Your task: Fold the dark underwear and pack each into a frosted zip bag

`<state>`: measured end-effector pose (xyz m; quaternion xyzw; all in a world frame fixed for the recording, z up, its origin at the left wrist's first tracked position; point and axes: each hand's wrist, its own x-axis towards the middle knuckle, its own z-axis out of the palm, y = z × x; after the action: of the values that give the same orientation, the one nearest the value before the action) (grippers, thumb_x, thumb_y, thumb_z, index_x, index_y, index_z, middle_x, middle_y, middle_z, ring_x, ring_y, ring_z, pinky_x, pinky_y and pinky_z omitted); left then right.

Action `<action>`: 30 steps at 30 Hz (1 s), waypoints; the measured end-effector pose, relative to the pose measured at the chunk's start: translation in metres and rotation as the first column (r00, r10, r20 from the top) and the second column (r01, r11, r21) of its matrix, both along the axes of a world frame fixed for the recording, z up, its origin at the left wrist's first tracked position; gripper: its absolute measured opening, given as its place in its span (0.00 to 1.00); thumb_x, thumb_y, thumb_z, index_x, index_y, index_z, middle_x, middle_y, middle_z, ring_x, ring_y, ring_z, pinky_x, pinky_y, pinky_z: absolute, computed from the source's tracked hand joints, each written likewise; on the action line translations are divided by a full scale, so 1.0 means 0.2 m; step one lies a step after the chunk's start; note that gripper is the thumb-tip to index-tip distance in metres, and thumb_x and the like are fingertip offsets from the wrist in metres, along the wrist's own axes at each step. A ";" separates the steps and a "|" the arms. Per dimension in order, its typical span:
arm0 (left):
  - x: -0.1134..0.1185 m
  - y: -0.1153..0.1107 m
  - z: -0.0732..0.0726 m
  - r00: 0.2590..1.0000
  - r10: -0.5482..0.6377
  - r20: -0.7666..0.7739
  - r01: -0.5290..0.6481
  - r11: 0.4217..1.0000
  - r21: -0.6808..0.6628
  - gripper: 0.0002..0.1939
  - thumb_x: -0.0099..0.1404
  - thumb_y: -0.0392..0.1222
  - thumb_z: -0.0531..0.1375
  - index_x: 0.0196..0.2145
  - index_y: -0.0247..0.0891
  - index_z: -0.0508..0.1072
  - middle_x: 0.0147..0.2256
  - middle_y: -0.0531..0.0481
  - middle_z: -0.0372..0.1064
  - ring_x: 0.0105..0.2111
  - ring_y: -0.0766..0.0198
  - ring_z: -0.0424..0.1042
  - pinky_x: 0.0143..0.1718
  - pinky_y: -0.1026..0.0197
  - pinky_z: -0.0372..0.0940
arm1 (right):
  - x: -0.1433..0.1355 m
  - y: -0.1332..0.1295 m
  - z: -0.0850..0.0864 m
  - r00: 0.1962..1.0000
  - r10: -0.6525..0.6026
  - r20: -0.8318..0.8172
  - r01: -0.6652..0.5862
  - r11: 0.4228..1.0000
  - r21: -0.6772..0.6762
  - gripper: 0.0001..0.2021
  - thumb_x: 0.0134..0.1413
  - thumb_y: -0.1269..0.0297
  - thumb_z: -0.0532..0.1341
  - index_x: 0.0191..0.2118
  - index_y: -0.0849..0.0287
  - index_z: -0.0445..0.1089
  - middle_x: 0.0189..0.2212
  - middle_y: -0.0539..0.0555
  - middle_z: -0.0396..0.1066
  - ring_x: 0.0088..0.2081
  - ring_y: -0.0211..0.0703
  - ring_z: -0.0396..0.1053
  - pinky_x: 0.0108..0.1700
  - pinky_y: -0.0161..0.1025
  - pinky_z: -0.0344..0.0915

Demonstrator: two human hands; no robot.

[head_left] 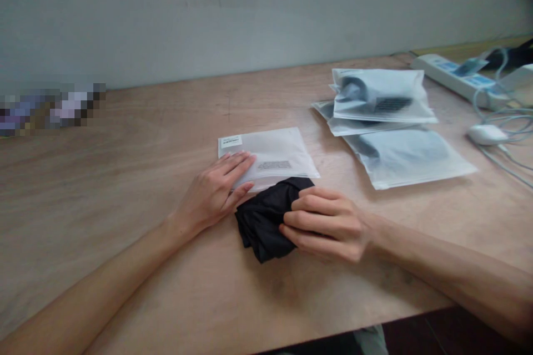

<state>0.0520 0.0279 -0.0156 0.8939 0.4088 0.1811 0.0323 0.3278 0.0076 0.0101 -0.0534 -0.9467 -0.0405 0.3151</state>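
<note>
A frosted plastic zip bag [287,147] lies flat on the wooden table, with a small white label at its far left corner and printed text near its opening. My left hand [220,183] rests on the bag's left side, fingers stretched out flat. Beside the bag's near edge is a folded black cloth [268,219], perhaps a garment. My right hand [327,222] grips the cloth from the right, fingers curled over it; the thumb is hidden. The far end of the cloth meets the bag's opening edge; I cannot tell whether any of it is inside.
Several filled frosted bags [383,100] with dark contents lie overlapping at the right. A white power strip [458,80], a white charger [487,134] and loose cables are at the far right. A pale wall [250,16] stands behind the table [145,144]. Blurred items sit at far left.
</note>
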 end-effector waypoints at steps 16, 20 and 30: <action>-0.01 0.01 0.00 0.997 0.063 -0.035 -0.051 0.957 0.285 0.15 0.76 0.38 0.53 0.52 0.34 0.76 0.51 0.44 0.77 0.50 0.55 0.78 0.56 0.51 0.72 | 0.00 0.01 -0.02 0.969 -0.241 0.056 0.247 0.931 -0.268 0.14 0.57 0.64 0.64 0.48 0.61 0.70 0.55 0.67 0.68 0.60 0.60 0.62 0.57 0.57 0.69; -0.01 0.04 -0.01 0.987 0.111 -0.118 -0.093 0.985 0.147 0.22 0.78 0.45 0.49 0.63 0.33 0.68 0.62 0.43 0.68 0.60 0.53 0.70 0.64 0.46 0.65 | 0.00 0.00 0.00 0.966 -0.229 0.120 0.258 0.894 -0.367 0.25 0.57 0.58 0.62 0.58 0.65 0.66 0.60 0.69 0.65 0.59 0.61 0.64 0.59 0.59 0.67; -0.07 0.09 -0.01 0.978 0.070 -0.197 -0.089 0.992 -0.086 0.31 0.77 0.48 0.46 0.73 0.41 0.45 0.73 0.47 0.40 0.74 0.45 0.35 0.71 0.32 0.39 | 0.02 0.01 -0.04 0.941 -0.308 0.137 0.336 0.900 -0.280 0.27 0.58 0.69 0.60 0.63 0.65 0.64 0.61 0.68 0.66 0.55 0.60 0.71 0.51 0.54 0.73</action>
<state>0.0376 0.0449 -0.0181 0.8876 0.4536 0.0750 0.0275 0.3314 0.0105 0.0029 -0.2544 -0.9330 0.0492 0.2496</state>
